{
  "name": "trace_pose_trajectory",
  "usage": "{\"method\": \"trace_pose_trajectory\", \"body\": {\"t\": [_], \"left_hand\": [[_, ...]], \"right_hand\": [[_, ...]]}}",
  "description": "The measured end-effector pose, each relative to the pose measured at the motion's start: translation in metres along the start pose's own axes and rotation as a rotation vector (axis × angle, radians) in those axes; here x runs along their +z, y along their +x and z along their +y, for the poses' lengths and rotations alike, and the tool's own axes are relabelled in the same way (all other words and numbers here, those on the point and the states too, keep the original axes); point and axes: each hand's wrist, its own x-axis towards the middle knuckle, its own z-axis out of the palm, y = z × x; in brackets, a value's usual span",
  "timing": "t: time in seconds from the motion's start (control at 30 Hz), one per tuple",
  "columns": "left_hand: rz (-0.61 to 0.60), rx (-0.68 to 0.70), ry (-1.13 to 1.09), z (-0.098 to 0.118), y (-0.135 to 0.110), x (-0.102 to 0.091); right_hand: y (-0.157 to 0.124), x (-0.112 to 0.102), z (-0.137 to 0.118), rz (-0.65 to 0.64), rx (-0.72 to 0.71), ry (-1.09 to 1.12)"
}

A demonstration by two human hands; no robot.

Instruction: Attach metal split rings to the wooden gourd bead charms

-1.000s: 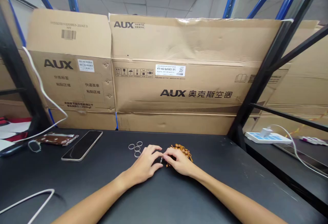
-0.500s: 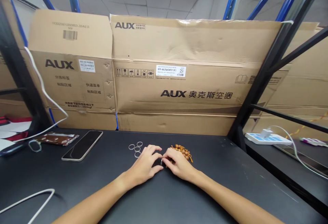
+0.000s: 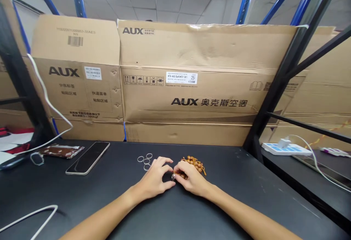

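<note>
My left hand (image 3: 155,179) and my right hand (image 3: 190,177) meet at the middle of the black table (image 3: 109,203), fingertips pinched together on a small metal ring (image 3: 173,176). My right hand also rests against a heap of brown wooden bead pieces (image 3: 195,163) just behind it. Several loose metal rings (image 3: 145,160) lie on the table just beyond my left hand.
A phone (image 3: 87,157) lies face up to the left, beside a brown wrapper (image 3: 61,150) and white cables (image 3: 30,218). Large AUX cardboard boxes (image 3: 192,86) wall off the back. A black rack post (image 3: 276,86) stands on the right, with a power strip (image 3: 285,147) beyond it.
Both hands stayed in place, their fingers working slightly on the ring. The camera tilted down a little.
</note>
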Motion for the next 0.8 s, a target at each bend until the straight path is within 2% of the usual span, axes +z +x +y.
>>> {"method": "trace_pose_trajectory", "body": {"t": [0.4,0.8], "left_hand": [[0.027,0.034,0.039,0.0034,-0.0012,-0.0005],[0.045,0.01,0.07,0.0028,0.0007,-0.0023]], "right_hand": [[-0.0002,0.001,0.0002,0.024,0.006,0.058],[0.0032,-0.0019,-0.0017,0.048,0.055,0.095]]}}
